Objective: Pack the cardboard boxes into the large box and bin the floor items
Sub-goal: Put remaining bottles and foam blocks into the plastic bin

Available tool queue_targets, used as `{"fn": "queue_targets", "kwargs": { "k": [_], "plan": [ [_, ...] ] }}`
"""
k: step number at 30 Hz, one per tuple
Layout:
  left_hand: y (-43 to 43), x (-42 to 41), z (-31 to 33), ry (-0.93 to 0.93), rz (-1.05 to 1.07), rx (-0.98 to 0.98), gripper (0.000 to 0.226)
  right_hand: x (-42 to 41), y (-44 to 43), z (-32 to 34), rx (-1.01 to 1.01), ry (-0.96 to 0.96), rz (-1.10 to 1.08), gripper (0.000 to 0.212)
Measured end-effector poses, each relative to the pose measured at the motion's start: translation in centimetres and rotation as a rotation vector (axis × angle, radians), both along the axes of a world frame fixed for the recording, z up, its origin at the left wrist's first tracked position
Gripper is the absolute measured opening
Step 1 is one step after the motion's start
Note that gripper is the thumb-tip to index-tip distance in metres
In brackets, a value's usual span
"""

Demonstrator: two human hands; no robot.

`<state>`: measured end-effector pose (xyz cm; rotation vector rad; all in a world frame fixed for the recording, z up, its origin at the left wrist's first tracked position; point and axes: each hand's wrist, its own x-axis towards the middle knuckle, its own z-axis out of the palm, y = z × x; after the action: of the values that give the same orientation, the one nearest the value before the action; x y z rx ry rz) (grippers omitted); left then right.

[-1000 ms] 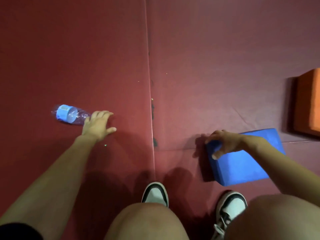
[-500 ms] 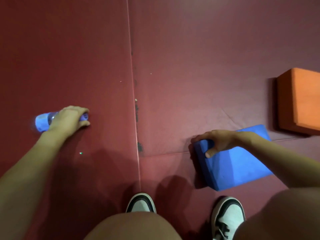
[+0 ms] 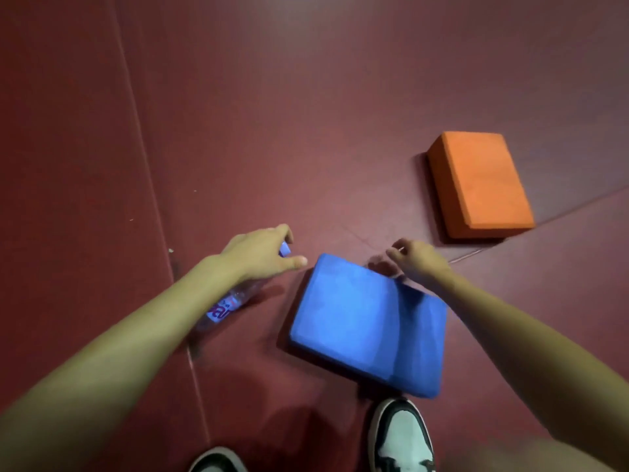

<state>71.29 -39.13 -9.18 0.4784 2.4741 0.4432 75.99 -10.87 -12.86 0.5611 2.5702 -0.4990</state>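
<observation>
My left hand [image 3: 258,255] grips a clear plastic bottle [image 3: 223,310] near its blue cap. The bottle's labelled body slants back under my wrist, just above the red floor mat. A blue foam block [image 3: 364,325] is tilted up off the mat in front of my feet. My right hand [image 3: 420,262] holds it by its far edge, fingers curled over that edge. The two hands are close together, with the bottle's cap just left of the block's far corner. An orange foam block [image 3: 480,185] lies flat on the mat farther off to the right.
The red floor mat [image 3: 306,114] has a seam [image 3: 149,185] running away on the left and another on the right near the orange block. My two black-and-white shoes [image 3: 401,437] stand at the bottom edge.
My left hand closed round the bottle and carried it right, up to the blue block. My right hand shifted along the block's far edge and tipped it up. The view swung right.
</observation>
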Motion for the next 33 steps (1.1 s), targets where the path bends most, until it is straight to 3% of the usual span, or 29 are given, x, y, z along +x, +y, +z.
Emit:
{"fn": "queue_targets", "kwargs": {
  "k": [2,5,7,9,12,16,20,23,30,33],
  "plan": [
    [2.3,1.0,-0.4,-0.062,-0.054,-0.013,0.062,0.4,3.0,0.1,0.010,0.155,-0.143,0.035],
    [5.3,1.5,-1.4,-0.043,-0.178,-0.089,0.084,0.2,6.2,0.1,0.178,0.341,-0.254,0.041],
    [6.2,0.4,-1.7,0.008,-0.260,-0.180,0.085,-0.5,7.8,0.0,0.275,0.423,-0.332,0.048],
    [6.5,-1.1,-2.0,-0.071,-0.291,-0.225,0.074,-1.7,9.6,0.1,0.321,0.471,-0.404,0.058],
    [6.5,-2.7,-2.6,-0.234,-0.275,-0.192,0.058,-3.6,12.4,0.5,0.267,0.419,-0.530,0.081],
    [6.3,-3.5,-3.1,-0.342,-0.176,-0.055,0.044,-4.5,14.3,-0.2,0.106,0.138,-0.586,0.110],
    [6.6,-3.4,-3.2,-0.299,-0.081,-0.009,0.045,-3.6,13.6,-1.3,0.065,0.126,-0.550,0.102],
    [10.1,-3.8,-2.6,-0.098,-0.055,0.033,0.036,-0.6,13.4,-2.0,0.091,0.138,-0.450,0.097],
    [19.6,-6.5,0.2,0.273,-0.451,-0.122,0.026,5.5,13.6,-1.5,0.094,0.206,-0.386,0.073],
    [20.3,-5.9,0.3,0.316,-0.510,-0.161,0.025,4.8,14.4,-1.3,0.022,0.325,-0.389,0.054]
  ]
}}
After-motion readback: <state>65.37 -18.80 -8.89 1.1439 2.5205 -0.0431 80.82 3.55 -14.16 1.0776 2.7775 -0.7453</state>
